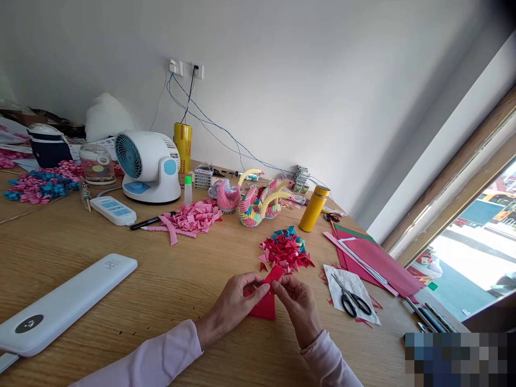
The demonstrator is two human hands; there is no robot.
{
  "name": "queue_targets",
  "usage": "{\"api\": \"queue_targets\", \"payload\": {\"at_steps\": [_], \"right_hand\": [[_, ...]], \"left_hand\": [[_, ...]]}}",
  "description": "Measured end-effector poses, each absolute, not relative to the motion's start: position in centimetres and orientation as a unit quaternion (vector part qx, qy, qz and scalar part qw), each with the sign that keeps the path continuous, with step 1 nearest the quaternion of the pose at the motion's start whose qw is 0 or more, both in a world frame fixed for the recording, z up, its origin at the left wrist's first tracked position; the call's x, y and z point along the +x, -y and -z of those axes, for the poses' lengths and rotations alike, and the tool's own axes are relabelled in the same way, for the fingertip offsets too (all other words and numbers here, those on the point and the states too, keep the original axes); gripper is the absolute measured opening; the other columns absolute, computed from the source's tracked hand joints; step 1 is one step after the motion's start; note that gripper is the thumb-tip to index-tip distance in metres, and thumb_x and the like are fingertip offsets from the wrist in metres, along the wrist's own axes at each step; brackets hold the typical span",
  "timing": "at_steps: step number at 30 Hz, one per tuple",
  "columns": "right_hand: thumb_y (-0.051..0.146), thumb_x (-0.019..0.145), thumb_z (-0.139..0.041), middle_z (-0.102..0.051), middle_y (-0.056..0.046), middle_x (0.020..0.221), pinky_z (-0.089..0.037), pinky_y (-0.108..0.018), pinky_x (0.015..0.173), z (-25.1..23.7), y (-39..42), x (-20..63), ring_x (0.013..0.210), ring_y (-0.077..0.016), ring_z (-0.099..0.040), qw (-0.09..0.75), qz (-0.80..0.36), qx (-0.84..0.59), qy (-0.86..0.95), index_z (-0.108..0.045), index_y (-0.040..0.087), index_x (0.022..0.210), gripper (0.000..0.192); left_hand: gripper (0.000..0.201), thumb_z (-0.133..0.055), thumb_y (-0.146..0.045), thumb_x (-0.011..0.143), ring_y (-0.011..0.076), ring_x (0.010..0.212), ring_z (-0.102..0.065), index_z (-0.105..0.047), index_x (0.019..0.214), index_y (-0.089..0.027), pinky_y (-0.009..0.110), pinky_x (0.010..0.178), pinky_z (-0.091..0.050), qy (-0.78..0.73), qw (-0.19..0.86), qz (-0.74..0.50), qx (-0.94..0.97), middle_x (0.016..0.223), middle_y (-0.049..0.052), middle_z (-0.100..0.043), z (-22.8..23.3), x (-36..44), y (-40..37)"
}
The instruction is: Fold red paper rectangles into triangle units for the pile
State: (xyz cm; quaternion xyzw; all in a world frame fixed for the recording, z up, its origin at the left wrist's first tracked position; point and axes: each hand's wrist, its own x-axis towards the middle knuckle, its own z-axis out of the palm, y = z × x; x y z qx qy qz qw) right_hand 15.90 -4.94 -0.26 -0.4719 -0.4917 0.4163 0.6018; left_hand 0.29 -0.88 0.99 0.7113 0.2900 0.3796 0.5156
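Observation:
Between my two hands a small red strip of paper (274, 274) is held up, pinched by fingers and thumbs. My left hand (237, 295) grips its left side, and my right hand (293, 298) grips its right side. Below them more red paper (264, 307) lies on the table, partly covered by my left hand. Just beyond the fingertips is a pile of small folded red and teal paper triangles (284, 250). Black-handled scissors (350, 295) rest on a white tissue (336, 275) to the right.
Red paper sheets (371, 260) lie at the right edge. A yellow flask (314, 208), paper swans (258, 204), pink folded pieces (197, 216) and a white fan (151, 164) stand farther back. A long white device (72, 301) lies at the left.

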Motion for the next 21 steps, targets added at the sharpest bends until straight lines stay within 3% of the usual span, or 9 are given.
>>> {"api": "queue_targets", "payload": {"at_steps": [4,9,15,21], "right_hand": [[0.044,0.066,-0.075,-0.063,-0.003,0.062,-0.044,-0.026,0.057,0.4,4.5,16.4,0.059,-0.0147,-0.056,0.585,-0.395,-0.489,0.512,-0.066,0.014,0.068,0.030],[0.045,0.062,-0.077,-0.067,-0.004,0.068,-0.048,-0.029,0.060,0.4,4.5,15.9,0.061,-0.0164,-0.060,0.617,-0.429,-0.473,0.460,-0.068,0.015,0.079,0.036],[0.040,0.063,-0.078,-0.063,-0.002,0.064,-0.042,-0.023,0.052,0.7,4.4,15.2,0.055,-0.0123,-0.055,0.627,-0.455,-0.471,0.423,-0.066,0.015,0.079,0.032],[0.034,0.063,-0.078,-0.059,0.001,0.063,-0.038,-0.021,0.051,0.5,4.6,14.6,0.053,-0.0099,-0.048,0.656,-0.494,-0.423,0.383,-0.067,0.017,0.075,0.024]], "left_hand": [[0.025,-0.053,-0.036,0.083,0.0138,0.066,-0.052,-0.066,0.081,-0.014,0.021,0.059,-0.038,-0.309,0.452,-0.395,0.738,0.073,0.002,-0.062,-1.7,0.4,0.2],[0.028,-0.053,-0.037,0.083,0.0134,0.060,-0.052,-0.065,0.078,-0.013,0.022,0.058,-0.040,-0.304,0.498,-0.400,0.707,0.065,0.001,-0.060,-1.2,0.8,-0.3],[0.025,-0.058,-0.037,0.079,0.0172,0.076,-0.060,-0.063,0.084,-0.012,0.025,0.069,-0.046,-0.289,0.546,-0.407,0.672,0.081,0.006,-0.066,-0.7,0.8,-0.4],[0.029,-0.063,-0.039,0.075,0.0115,0.053,-0.054,-0.057,0.088,-0.014,0.020,0.046,-0.043,-0.270,0.626,-0.400,0.613,0.068,0.001,-0.061,-0.8,0.6,-0.2]]}}
